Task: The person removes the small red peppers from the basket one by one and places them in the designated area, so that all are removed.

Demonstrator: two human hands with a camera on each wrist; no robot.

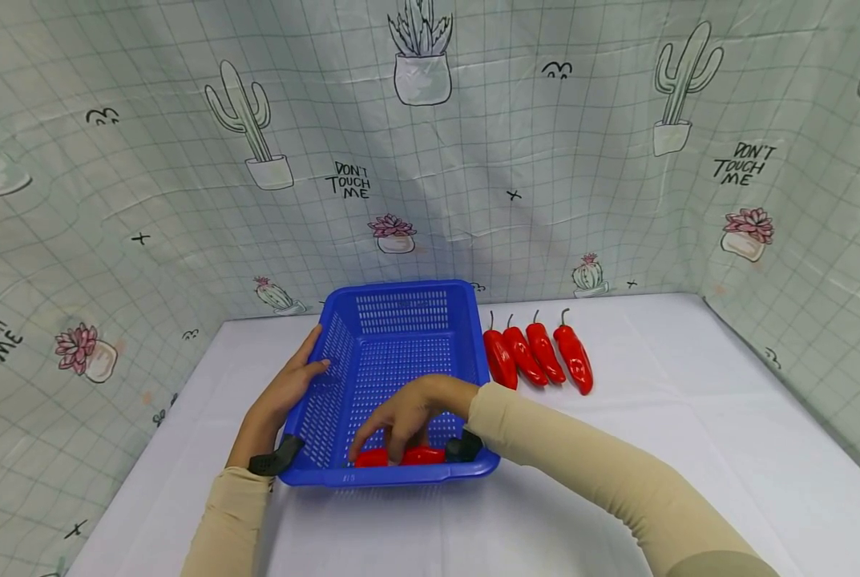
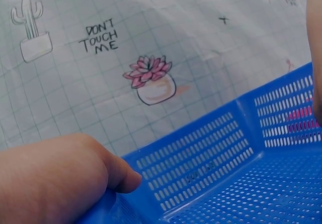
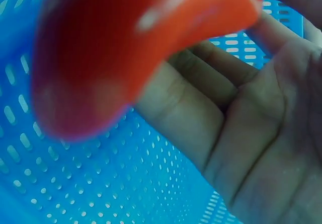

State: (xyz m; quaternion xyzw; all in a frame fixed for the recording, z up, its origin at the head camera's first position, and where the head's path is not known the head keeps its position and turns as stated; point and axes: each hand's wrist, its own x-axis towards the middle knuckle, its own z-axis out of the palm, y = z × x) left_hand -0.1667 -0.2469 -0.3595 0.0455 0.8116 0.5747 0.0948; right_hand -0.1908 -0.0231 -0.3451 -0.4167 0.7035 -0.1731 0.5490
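A blue plastic basket (image 1: 386,478) with slotted walls stands tilted on the white-covered table. My left hand (image 1: 285,385) grips its left rim, the thumb (image 2: 126,176) lying over the inner side. Inside the basket, by the near wall, my right hand (image 1: 404,413) holds a red chili pepper (image 1: 424,456) between thumb and fingers. Close up in the right wrist view the same pepper (image 3: 115,58) looks glossy and blurred, with the fingers (image 3: 176,98) curled beneath it. Part of the pepper is hidden behind the right hand in the head view.
Several red chili peppers (image 1: 541,353) lie side by side on the table just right of the basket, stems pointing away. A grid-patterned cloth (image 1: 458,184) with cactus drawings hangs behind and along the sides. A black wrist strap (image 1: 276,457) sits on the left wrist.
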